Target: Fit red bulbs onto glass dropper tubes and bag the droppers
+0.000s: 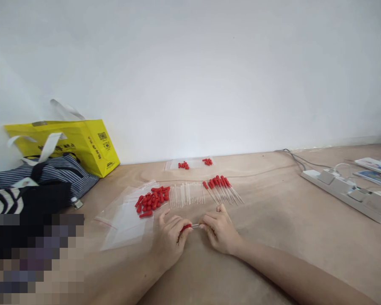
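Between finger and thumb, my left hand (173, 237) pinches a red rubber dropper bulb (186, 228). My right hand (220, 231) grips a thin clear dropper tube (195, 225), whose left end meets the bulb; how deep it sits is hidden by my fingers. Just beyond my left hand lies a pile of loose red bulbs (152, 201) on clear zip bags. A row of bare clear tubes (187, 194) lies ahead of both hands. To the right of that row are several droppers (224, 190) with red bulbs fitted on their tubes.
Near the wall, another clear bag (195, 164) bears more red bulbs and tubes. Flat zip bags (123, 228) lie at the left. A yellow bag (82, 144) and a striped cloth bag (68, 169) stand far left. At right sit a white power strip (346, 195) and papers (376, 165).
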The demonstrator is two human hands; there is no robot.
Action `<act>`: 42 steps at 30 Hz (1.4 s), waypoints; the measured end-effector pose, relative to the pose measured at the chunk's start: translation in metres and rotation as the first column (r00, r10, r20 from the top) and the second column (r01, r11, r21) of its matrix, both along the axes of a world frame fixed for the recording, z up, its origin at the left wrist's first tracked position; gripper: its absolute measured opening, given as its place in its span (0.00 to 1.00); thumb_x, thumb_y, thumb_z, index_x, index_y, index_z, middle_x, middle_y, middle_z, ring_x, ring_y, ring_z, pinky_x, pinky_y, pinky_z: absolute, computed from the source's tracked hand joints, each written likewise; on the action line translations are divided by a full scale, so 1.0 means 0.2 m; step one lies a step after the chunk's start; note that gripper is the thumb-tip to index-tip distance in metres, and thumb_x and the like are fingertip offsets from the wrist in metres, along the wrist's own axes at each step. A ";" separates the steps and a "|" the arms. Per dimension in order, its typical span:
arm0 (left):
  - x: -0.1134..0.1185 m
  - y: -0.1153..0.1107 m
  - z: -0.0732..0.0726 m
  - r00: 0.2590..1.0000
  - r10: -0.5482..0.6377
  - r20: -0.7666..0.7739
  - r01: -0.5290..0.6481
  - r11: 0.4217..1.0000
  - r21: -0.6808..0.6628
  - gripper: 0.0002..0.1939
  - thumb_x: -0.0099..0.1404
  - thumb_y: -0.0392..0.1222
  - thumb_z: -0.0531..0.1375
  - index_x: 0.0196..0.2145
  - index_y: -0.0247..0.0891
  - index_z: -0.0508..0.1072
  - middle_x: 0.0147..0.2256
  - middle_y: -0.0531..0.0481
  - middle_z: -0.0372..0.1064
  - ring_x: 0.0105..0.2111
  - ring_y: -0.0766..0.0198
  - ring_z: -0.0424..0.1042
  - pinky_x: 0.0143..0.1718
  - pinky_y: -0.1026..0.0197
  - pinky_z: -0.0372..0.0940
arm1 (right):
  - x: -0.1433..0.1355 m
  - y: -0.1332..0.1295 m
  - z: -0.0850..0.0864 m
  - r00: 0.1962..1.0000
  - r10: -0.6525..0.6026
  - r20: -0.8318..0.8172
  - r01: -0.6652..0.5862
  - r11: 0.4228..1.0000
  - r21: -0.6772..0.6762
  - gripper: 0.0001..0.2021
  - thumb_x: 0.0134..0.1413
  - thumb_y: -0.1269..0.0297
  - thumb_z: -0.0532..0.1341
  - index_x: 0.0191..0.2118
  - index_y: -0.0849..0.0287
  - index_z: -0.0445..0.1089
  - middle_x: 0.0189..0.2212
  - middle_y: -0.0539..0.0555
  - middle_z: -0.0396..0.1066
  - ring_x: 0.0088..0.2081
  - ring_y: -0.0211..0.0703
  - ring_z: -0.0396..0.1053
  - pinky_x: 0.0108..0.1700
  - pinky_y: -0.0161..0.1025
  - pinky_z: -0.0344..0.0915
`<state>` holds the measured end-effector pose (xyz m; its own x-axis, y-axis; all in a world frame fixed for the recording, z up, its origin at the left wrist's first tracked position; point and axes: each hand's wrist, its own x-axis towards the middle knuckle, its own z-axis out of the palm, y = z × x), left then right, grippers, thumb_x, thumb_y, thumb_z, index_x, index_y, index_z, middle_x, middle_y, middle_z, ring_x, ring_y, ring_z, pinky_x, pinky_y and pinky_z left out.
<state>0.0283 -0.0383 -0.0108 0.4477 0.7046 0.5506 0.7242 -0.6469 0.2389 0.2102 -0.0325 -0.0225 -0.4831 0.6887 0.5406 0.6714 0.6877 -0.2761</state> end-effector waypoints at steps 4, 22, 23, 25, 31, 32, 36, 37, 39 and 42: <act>0.01 -0.01 0.00 1.000 -0.003 -0.006 0.004 1.000 0.016 0.10 0.62 0.38 0.49 0.27 0.40 0.67 0.24 0.54 0.70 0.26 0.64 0.68 0.47 0.48 0.48 | -0.01 0.00 -0.01 1.000 0.009 -0.025 -0.010 1.000 -0.028 0.10 0.54 0.70 0.47 0.27 0.59 0.62 0.23 0.49 0.68 0.26 0.35 0.61 0.34 0.37 0.43; -0.09 0.06 0.03 0.989 -0.085 -0.123 0.083 0.996 -0.023 0.06 0.61 0.42 0.54 0.31 0.44 0.70 0.27 0.57 0.72 0.31 0.65 0.69 0.53 0.45 0.37 | 0.02 0.04 0.02 0.991 0.102 0.082 -0.098 0.994 -0.056 0.08 0.56 0.65 0.52 0.31 0.57 0.67 0.28 0.49 0.69 0.33 0.37 0.61 0.36 0.38 0.44; -0.09 0.06 0.02 0.989 -0.072 -0.130 0.072 0.997 -0.002 0.06 0.61 0.42 0.54 0.33 0.44 0.70 0.29 0.56 0.73 0.33 0.64 0.69 0.53 0.45 0.38 | 0.03 0.05 0.02 0.991 0.078 0.111 -0.075 0.997 -0.027 0.08 0.55 0.64 0.53 0.30 0.57 0.67 0.27 0.49 0.69 0.33 0.38 0.61 0.35 0.38 0.43; -0.11 0.08 0.02 0.993 0.006 -0.120 0.001 0.998 0.056 0.11 0.60 0.45 0.55 0.41 0.44 0.68 0.36 0.51 0.72 0.39 0.59 0.67 0.52 0.45 0.41 | 0.04 0.07 0.02 0.993 -0.033 0.114 0.031 0.999 0.013 0.08 0.54 0.65 0.54 0.29 0.57 0.68 0.27 0.50 0.69 0.32 0.38 0.60 0.35 0.39 0.42; -0.16 0.15 -0.02 0.953 0.299 -0.048 -0.291 0.949 0.124 0.15 0.58 0.44 0.54 0.43 0.41 0.66 0.41 0.45 0.69 0.43 0.53 0.64 0.48 0.45 0.46 | 0.07 0.23 0.00 0.836 -0.548 -0.019 0.547 0.836 -0.052 0.07 0.52 0.68 0.52 0.34 0.58 0.68 0.28 0.52 0.71 0.34 0.42 0.63 0.36 0.39 0.43; -0.17 0.15 -0.02 0.949 0.313 -0.050 -0.305 0.945 0.117 0.14 0.57 0.43 0.54 0.42 0.41 0.67 0.40 0.46 0.69 0.43 0.53 0.64 0.48 0.44 0.46 | 0.07 0.26 0.00 0.802 -0.598 -0.003 0.596 0.800 -0.068 0.08 0.52 0.68 0.52 0.35 0.58 0.67 0.28 0.53 0.71 0.35 0.44 0.64 0.36 0.40 0.43; -0.17 0.15 -0.02 0.948 0.312 -0.067 -0.305 0.947 0.097 0.09 0.57 0.42 0.54 0.36 0.43 0.70 0.39 0.48 0.70 0.42 0.54 0.64 0.49 0.43 0.44 | 0.05 0.35 -0.01 0.716 -0.693 0.083 0.698 0.709 -0.100 0.09 0.52 0.66 0.51 0.36 0.61 0.66 0.27 0.57 0.71 0.35 0.47 0.65 0.38 0.42 0.43; -0.17 0.15 -0.01 0.949 0.309 -0.069 -0.302 0.948 0.099 0.08 0.57 0.42 0.54 0.35 0.43 0.70 0.39 0.48 0.70 0.42 0.54 0.64 0.48 0.43 0.44 | 0.04 0.36 0.00 0.708 -0.700 0.097 0.707 0.700 -0.107 0.09 0.52 0.65 0.51 0.35 0.61 0.66 0.27 0.57 0.71 0.35 0.48 0.65 0.39 0.42 0.44; -0.17 0.15 -0.01 0.948 0.312 -0.068 -0.305 0.947 0.105 0.07 0.57 0.42 0.54 0.33 0.43 0.71 0.38 0.48 0.70 0.42 0.54 0.64 0.48 0.43 0.43 | 0.02 0.37 0.01 0.698 -0.706 0.122 0.716 0.687 -0.123 0.09 0.52 0.64 0.51 0.34 0.61 0.66 0.27 0.58 0.71 0.35 0.49 0.65 0.40 0.43 0.44; -0.17 0.15 -0.02 0.944 0.323 -0.067 -0.315 0.943 0.109 0.07 0.56 0.42 0.54 0.31 0.43 0.71 0.38 0.48 0.70 0.42 0.54 0.65 0.48 0.43 0.43 | -0.01 0.38 0.02 0.688 -0.707 0.165 0.726 0.670 -0.152 0.10 0.51 0.65 0.51 0.34 0.62 0.66 0.27 0.59 0.71 0.34 0.49 0.66 0.40 0.44 0.44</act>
<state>-0.0058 -0.0078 -0.0144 0.2549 0.7639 0.5928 0.9108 -0.3956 0.1182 0.2089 0.0441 -0.0179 0.1665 0.9247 0.3423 0.9617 -0.0757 -0.2633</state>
